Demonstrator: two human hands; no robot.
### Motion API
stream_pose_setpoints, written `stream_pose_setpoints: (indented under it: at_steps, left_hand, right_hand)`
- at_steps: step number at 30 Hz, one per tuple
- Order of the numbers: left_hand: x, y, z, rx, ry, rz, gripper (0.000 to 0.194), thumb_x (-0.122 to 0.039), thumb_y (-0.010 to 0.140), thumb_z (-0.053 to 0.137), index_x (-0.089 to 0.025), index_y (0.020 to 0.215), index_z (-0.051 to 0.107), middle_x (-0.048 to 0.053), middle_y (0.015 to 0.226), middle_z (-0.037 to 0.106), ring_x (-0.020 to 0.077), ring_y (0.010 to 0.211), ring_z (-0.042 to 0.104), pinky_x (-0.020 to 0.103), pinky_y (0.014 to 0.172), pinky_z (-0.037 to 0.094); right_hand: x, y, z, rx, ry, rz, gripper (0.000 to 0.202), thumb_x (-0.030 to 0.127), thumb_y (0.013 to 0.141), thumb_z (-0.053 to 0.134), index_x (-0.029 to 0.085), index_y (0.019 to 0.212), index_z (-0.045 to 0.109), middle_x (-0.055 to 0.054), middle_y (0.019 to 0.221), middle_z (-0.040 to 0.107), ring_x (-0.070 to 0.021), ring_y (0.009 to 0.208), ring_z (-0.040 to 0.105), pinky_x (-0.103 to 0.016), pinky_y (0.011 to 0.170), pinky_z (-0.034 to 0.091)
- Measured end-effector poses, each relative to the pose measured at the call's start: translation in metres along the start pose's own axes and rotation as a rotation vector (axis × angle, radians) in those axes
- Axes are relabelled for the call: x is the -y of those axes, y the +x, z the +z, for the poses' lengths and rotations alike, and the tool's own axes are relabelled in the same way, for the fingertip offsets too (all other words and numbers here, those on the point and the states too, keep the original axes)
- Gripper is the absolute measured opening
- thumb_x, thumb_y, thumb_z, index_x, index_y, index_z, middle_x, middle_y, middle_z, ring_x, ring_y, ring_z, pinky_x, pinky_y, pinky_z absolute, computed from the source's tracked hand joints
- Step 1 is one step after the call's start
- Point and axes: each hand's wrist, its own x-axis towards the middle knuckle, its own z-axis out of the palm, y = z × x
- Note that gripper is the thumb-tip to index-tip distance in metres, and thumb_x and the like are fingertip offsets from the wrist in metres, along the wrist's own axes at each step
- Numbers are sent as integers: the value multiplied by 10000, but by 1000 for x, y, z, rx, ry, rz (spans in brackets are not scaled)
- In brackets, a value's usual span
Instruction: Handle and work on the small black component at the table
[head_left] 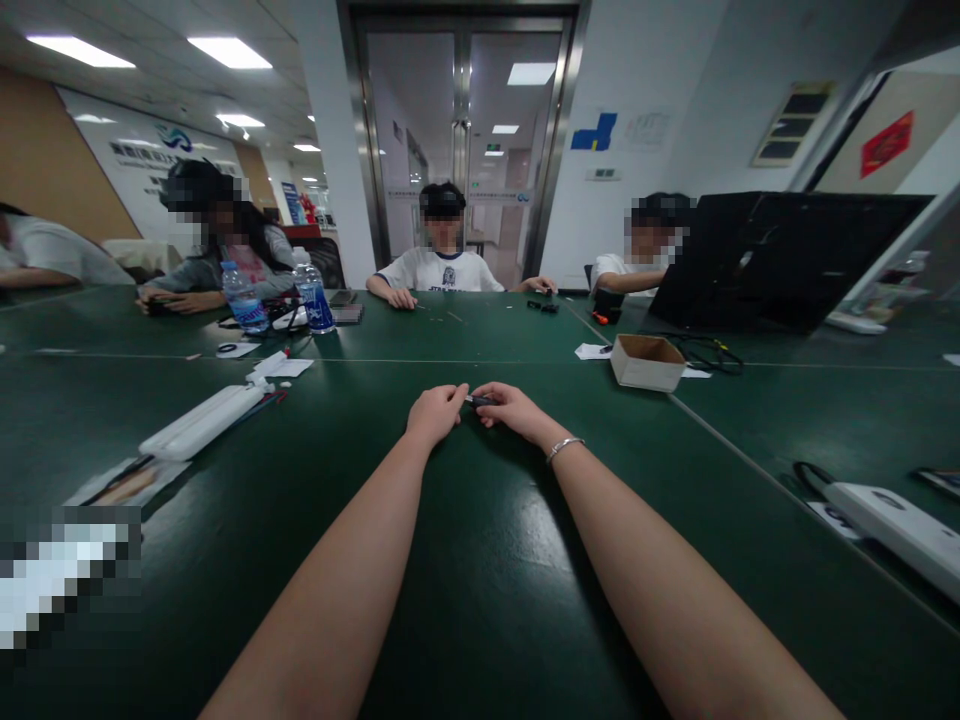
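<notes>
A slim dark pen-like object (482,400) with a short silvery end lies between my two hands, low over the green table (480,540). My right hand (514,410), with a silver bracelet at its wrist, is closed around the dark part. The fingers of my left hand (436,414) are pinched together at the silvery end. Whether the left fingertips grip that end or only touch it is hard to make out, and its tip is hidden behind them. The exact kind of object is too small to tell.
An open cardboard box (648,364) sits beyond my right hand, near a black monitor (787,260). White power strips (202,420) lie at left and right. Two water bottles (315,295) stand at back left. Several people sit around the table, one person (442,265) directly opposite.
</notes>
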Motion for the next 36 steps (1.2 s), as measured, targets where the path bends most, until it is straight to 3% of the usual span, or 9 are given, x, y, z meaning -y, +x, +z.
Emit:
stream_pose_setpoints:
  at_steps: [2,7,14,18,25,28,31,34,36]
  left_hand:
    - [0,0,0,0,-6,-3,500,-562,920,337,-206,702,612,4,604,622,165,600,568,268,563,330]
    - [1,1,0,9,-20,1,410,-415,924,339,-202,706,613,-4,652,643,154,623,566,260,582,344]
    - [4,2,1,-28,-66,-2,529,-548,910,343,-188,645,628,4,599,620,149,563,549,278,574,352]
    - [4,0,2,-8,-68,110,530,-579,886,389,-181,659,655,14,622,627,157,612,562,276,586,356]
    - [-5,-18,5,23,-93,161,541,-617,890,370,-193,811,695,27,691,655,180,692,586,266,620,388]
    - [-16,-34,-1,117,-32,125,573,-593,925,283,-196,849,689,44,739,672,193,724,604,277,649,406]
    - [-39,-62,-18,310,161,85,627,-584,937,218,-196,749,672,62,747,671,215,721,613,308,666,419]
    - [-67,-109,-49,459,370,190,563,-564,932,264,-217,762,674,59,814,688,234,770,632,335,704,444]
    - [-76,-148,-80,439,534,310,516,-586,908,319,-231,845,689,71,883,694,257,840,636,363,743,463]
  right_hand:
    - [0,0,0,6,2,-2,258,-43,762,632,141,942,619,17,723,639,-67,523,590,-162,523,525]
    - [0,-1,-2,21,8,-14,246,-22,764,635,143,944,607,13,731,637,-76,549,596,-177,551,529]
    - [0,-2,4,-1,-169,-49,246,69,757,669,183,946,561,3,904,654,-56,497,524,-165,418,422]
    - [3,-5,15,-95,-362,-179,239,39,671,721,163,820,582,-4,868,645,-84,639,570,-156,494,435]
    - [9,-18,43,-139,-51,-49,174,55,728,612,169,814,513,48,605,582,-77,444,534,-163,397,426]
    - [9,-33,41,-141,3,-57,241,159,710,693,177,851,499,44,612,606,-84,432,543,-169,389,439]
    - [9,-64,23,-108,-1,-57,403,339,662,771,187,895,479,26,649,633,-108,438,565,-192,379,449]
    - [15,-112,-2,-133,4,-26,512,467,627,788,202,907,451,-49,878,692,-104,468,577,-208,389,453]
    - [24,-151,-19,-153,-23,21,533,516,631,787,205,912,456,-80,963,688,-104,497,578,-222,418,471]
